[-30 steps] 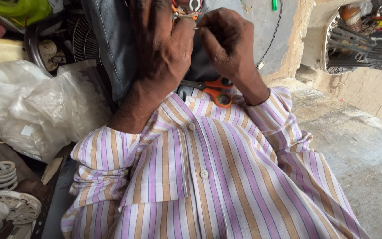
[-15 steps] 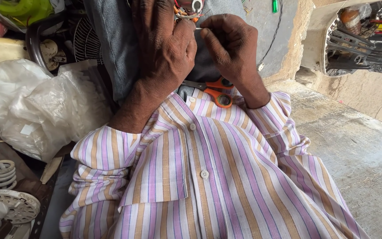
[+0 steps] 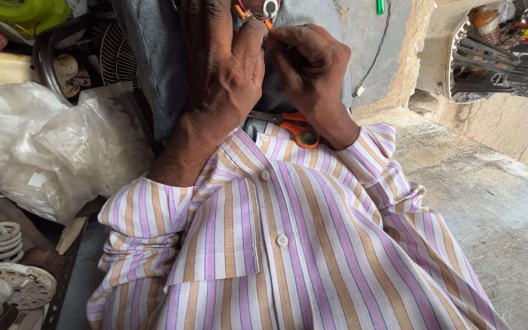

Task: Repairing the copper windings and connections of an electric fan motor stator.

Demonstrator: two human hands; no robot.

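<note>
Orange-sleeved wires (image 3: 241, 12) sit pinched, apparently, between left hand (image 3: 221, 67) and right hand (image 3: 310, 64) fingers.

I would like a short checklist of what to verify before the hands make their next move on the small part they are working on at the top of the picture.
1. Left hand steadies the small orange and metal part: ok, its thumb lies against it.
2. Right hand has a pinch at the work point: ok, fingertips meet beside the left thumb.
3. What the right fingers pinch: cannot tell, too small to see.
4. Orange-handled scissors away from the fingers: ok, they lie on the lap below the right wrist.
5. Full view of the part: not ok, the picture's top edge cuts it off.
</note>
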